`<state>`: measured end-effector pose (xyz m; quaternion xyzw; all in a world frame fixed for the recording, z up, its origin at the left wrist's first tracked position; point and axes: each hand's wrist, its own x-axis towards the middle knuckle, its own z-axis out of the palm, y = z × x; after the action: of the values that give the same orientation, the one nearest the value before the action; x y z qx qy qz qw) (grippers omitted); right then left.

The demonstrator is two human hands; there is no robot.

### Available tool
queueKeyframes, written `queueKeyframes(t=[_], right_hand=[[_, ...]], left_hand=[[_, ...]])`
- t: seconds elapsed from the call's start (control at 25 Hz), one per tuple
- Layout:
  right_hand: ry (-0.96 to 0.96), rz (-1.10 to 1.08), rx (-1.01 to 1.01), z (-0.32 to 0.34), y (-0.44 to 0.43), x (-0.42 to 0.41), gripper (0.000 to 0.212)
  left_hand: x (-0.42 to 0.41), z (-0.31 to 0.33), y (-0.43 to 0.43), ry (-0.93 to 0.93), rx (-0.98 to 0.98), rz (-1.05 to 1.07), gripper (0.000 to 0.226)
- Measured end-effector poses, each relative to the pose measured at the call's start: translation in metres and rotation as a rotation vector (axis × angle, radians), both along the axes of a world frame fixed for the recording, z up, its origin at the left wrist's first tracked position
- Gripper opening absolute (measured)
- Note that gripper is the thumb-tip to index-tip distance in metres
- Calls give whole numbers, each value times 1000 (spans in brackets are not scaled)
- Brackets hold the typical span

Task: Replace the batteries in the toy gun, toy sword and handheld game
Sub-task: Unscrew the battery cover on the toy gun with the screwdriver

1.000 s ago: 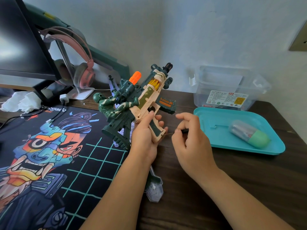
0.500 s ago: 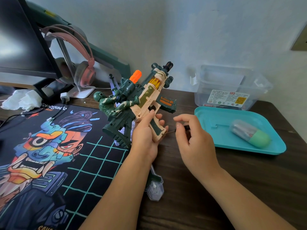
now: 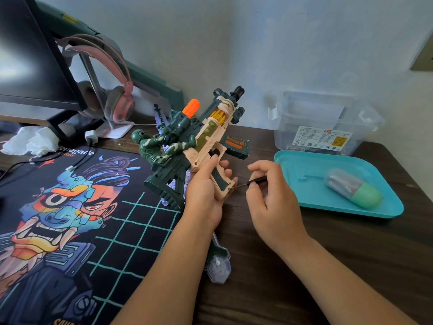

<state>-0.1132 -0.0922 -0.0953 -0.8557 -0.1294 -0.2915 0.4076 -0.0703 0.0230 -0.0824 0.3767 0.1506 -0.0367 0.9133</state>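
Observation:
A cream and dark green toy gun [image 3: 206, 139] with an orange tip and a green soldier figure on it is held above the desk, muzzle up and away. My left hand [image 3: 206, 191] grips its handle. My right hand [image 3: 271, 198] pinches a small black screwdriver [image 3: 254, 182] whose tip touches the bottom of the handle. Under my left forearm lies a clear plastic toy sword [image 3: 218, 263], mostly hidden. A capsule-shaped case [image 3: 353, 188] with a green cap lies in the teal tray [image 3: 311, 195]. I see no handheld game.
A printed black desk mat [image 3: 70, 219] covers the left of the dark wooden desk [image 3: 328, 266]. A clear lidded storage box [image 3: 325, 123] stands behind the tray. At the back left are a monitor [image 3: 28, 55], pink headphones [image 3: 117, 95] on a stand, crumpled tissue [image 3: 30, 140] and cables.
My right hand has shifted its fingers around the screwdriver, with the thumb now lifted and more of the shaft showing. The gun and my left hand stay where they were.

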Motion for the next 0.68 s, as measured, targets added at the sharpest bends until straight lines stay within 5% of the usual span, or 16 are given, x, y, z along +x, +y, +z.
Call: queueKeyframes(t=[0.68], right_hand=[[-15,-76,-87,0,-2,3,19]], left_hand=[[1,-1,0,-7,7,-1,8]])
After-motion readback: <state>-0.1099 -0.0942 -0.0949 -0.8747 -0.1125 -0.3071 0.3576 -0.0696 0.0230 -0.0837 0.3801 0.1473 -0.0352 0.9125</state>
